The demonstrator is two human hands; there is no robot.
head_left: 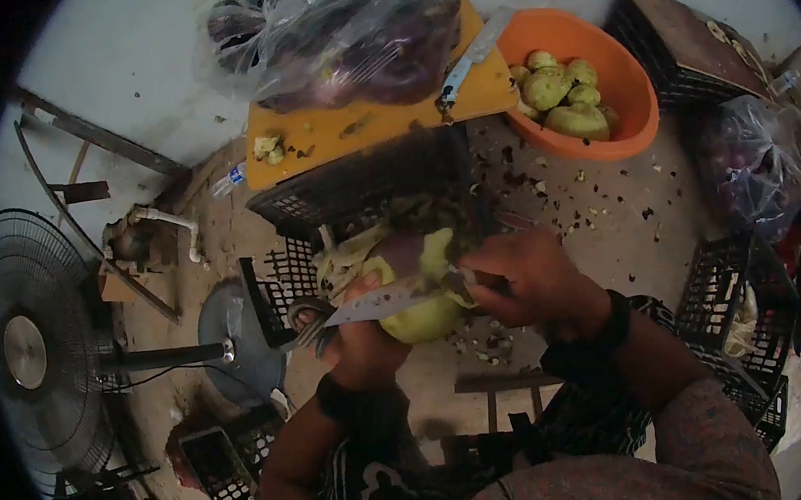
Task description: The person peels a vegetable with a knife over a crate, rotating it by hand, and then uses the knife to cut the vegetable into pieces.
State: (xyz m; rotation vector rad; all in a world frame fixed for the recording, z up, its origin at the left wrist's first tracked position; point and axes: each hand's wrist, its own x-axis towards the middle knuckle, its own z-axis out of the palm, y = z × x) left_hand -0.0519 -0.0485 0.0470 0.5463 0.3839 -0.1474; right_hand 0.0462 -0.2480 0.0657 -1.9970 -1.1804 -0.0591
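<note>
Fruit: pale green and partly peeled, it is sitting in the left hand's fingers, just under the right hand's fingertips.
Left hand: it is cupping the fruit from below and from its left side, fingers curled around it, the thumb pressing on top beside the blade.
Right hand: it is gripping the knife's handle with fingers closed tight, just right of the fruit.
Knife: its blade is lying flat across the fruit's top, the tip pointing left past the left hand's fingers.
Peel: a purplish strip is hanging just above the blade, beyond the fingers.
Crate: dark and latticed, it is standing just beyond both hands.
Board: orange, it is resting farther out, with a second knife and a plastic bag on it.
Bowl: orange, it is holding peeled fruits, well beyond the right hand's fingers.
Fan: it is standing well to the left of the left hand.
</note>
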